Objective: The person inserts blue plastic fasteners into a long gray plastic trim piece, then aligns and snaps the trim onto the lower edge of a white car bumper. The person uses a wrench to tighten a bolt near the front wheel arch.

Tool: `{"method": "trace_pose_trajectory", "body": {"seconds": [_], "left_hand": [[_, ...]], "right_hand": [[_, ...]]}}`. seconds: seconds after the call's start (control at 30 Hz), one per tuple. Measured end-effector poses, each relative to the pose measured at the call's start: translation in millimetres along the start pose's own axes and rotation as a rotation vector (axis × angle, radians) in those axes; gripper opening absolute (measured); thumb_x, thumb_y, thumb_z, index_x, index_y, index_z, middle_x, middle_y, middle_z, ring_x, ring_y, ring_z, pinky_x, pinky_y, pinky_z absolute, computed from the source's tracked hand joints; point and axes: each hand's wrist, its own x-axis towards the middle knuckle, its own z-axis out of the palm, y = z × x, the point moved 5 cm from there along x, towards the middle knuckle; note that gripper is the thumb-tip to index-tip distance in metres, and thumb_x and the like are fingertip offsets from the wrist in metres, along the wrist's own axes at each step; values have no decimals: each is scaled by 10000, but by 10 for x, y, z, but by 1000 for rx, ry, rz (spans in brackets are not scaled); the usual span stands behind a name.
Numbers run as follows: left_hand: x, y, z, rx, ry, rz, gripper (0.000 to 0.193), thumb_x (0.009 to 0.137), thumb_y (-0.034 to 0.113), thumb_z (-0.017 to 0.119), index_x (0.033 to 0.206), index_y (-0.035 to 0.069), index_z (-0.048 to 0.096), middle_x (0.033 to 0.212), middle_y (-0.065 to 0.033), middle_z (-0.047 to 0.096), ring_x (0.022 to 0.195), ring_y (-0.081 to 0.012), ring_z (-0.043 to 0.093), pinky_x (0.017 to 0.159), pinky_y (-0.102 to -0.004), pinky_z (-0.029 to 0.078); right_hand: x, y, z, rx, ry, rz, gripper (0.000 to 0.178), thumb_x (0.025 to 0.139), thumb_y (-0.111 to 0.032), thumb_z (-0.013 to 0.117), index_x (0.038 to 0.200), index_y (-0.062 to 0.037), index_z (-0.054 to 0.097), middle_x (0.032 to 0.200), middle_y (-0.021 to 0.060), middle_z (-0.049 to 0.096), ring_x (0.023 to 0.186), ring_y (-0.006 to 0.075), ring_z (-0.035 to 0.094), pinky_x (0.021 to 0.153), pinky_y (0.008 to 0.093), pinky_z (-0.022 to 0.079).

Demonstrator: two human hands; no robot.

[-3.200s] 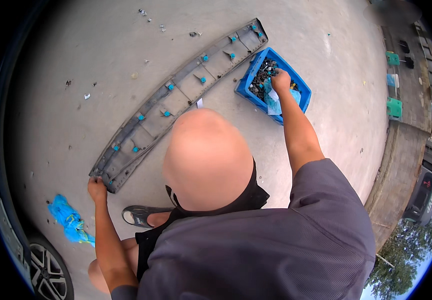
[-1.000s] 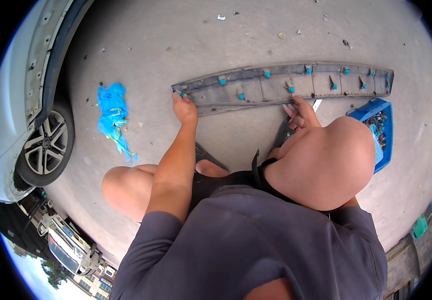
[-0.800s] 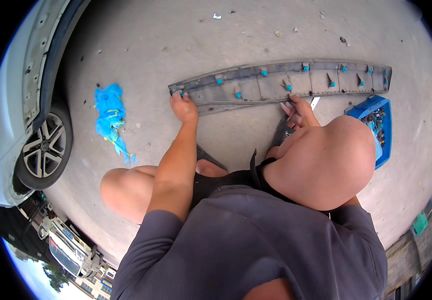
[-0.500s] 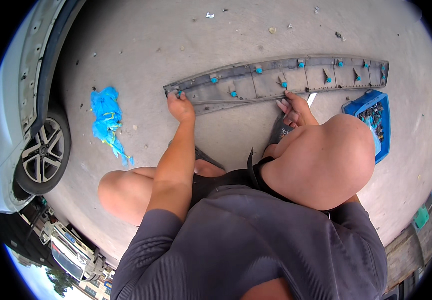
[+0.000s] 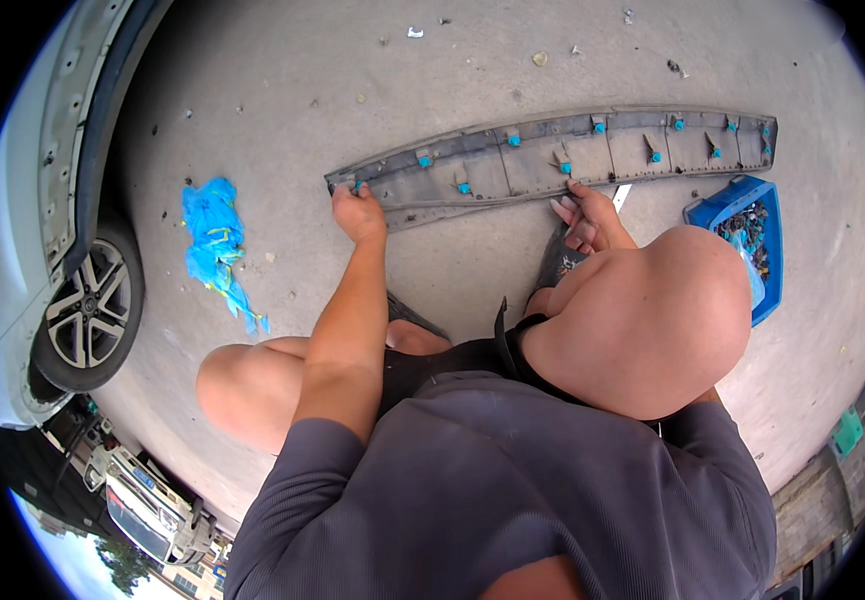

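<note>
Here's the left hand (image 5: 359,214) at the far left end of a long grey panel (image 5: 537,160), finger and thumb apparently closed around the end clip (image 5: 357,186), a small blue one. And over to the right hand (image 5: 594,218): one fingertip touches the panel's near edge, the other fingers loosely curled below. Is it gripping? Can't tell from here.

Now the layout: the panel lies on the floor (image 5: 472,270) just beyond both hands, its long axis running left to right, bowed a little, the right end slightly farther out. The left hand owns the left end; the right hand is nearer the middle, and the nearer of the two to the right end. The hands are well apart, a stretch of panel between them.

More blue clips (image 5: 464,188) stand in two rows along the upturned face. Just beside the panel's right end sits a blue box (image 5: 774,250) of loose small parts, nearer the right hand. Off left, a crumpled blue bag (image 5: 214,230), well clear of the panel.
</note>
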Motion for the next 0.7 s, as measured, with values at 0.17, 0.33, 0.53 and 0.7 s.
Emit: {"method": "trace_pose_trajectory", "body": {"seconds": [0.17,0.33,0.53,0.7], "left_hand": [[15,52,-19,-21,-53,-110,189,809,131,730,887,-19,646,863,-199,656,823,-382,627,750,-458,493],[52,-17,-40,169,26,-111,273,849,245,719,903,-17,664,915,-202,702,844,-367,678,766,-453,526],[129,112,21,432,-286,-20,389,919,315,619,1053,-42,539,1019,-249,652,979,-400,641,834,-479,522],[199,238,18,510,-451,18,365,980,316,529,1104,-27,521,1066,-247,658,1027,-405,640,851,-481,524]], "right_hand": [[-33,-10,-10,-2,49,-29,543,967,-357,614,1341,-40,380,1188,52,528,1107,173,634,420,319,390],[-57,-4,17,-6,57,-49,453,972,-348,612,1257,-40,439,1103,34,557,1090,175,649,471,349,456],[86,35,-30,140,61,-120,430,964,-249,590,1247,30,427,1188,110,569,1077,256,652,761,342,555],[91,-72,-14,205,-56,-104,357,945,-156,539,1214,65,460,1241,198,589,1036,307,659,919,353,556]]}}
